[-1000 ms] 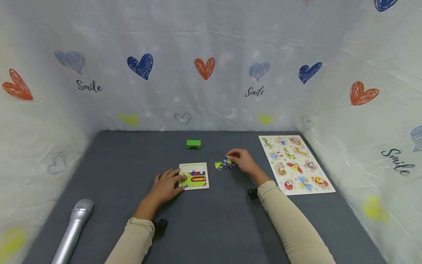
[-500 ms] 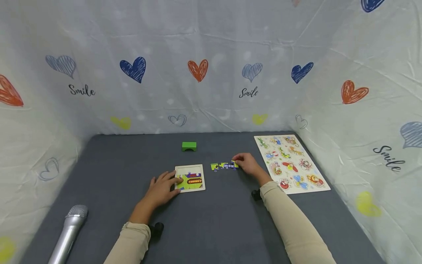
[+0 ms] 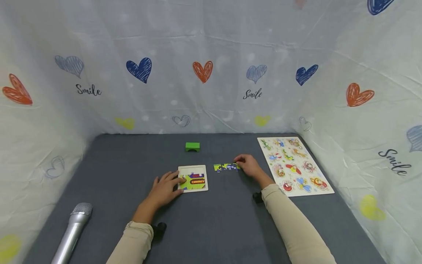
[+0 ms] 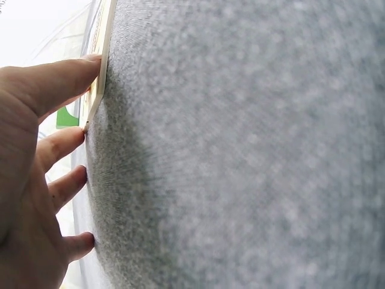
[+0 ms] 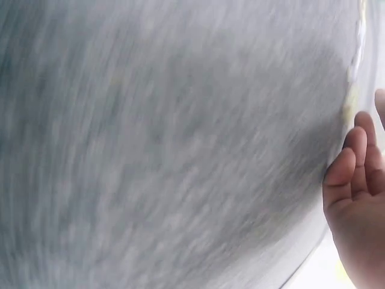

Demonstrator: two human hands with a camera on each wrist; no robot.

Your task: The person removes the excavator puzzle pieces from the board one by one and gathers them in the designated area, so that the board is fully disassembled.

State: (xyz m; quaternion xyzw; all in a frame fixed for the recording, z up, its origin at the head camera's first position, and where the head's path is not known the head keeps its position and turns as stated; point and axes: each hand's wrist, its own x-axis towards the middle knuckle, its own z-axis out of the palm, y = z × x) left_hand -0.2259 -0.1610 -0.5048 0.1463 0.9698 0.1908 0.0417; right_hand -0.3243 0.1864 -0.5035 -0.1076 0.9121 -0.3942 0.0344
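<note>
In the head view my left hand rests at the left side of a small framed wooden puzzle, fingers spread and thumb near its lower edge. Its picture, green with a red and purple vehicle, fills the lower part of the frame, with a bare pale strip along the top. The left wrist view shows the thumb on the puzzle's edge. To the right lies a short row of green and purple jigsaw pieces. My right hand pinches the puzzle piece at the row's right end, low at the table.
A green arch block stands behind the puzzle. A large white board of animal pictures lies at the right. At front left is a silver microphone. Behind the dark grey table hangs a white cloth printed with hearts.
My right hand has brought the raised puzzle piece down and rightward to the end of the row, where it now lies flat. The left hand stays at the framed puzzle.
</note>
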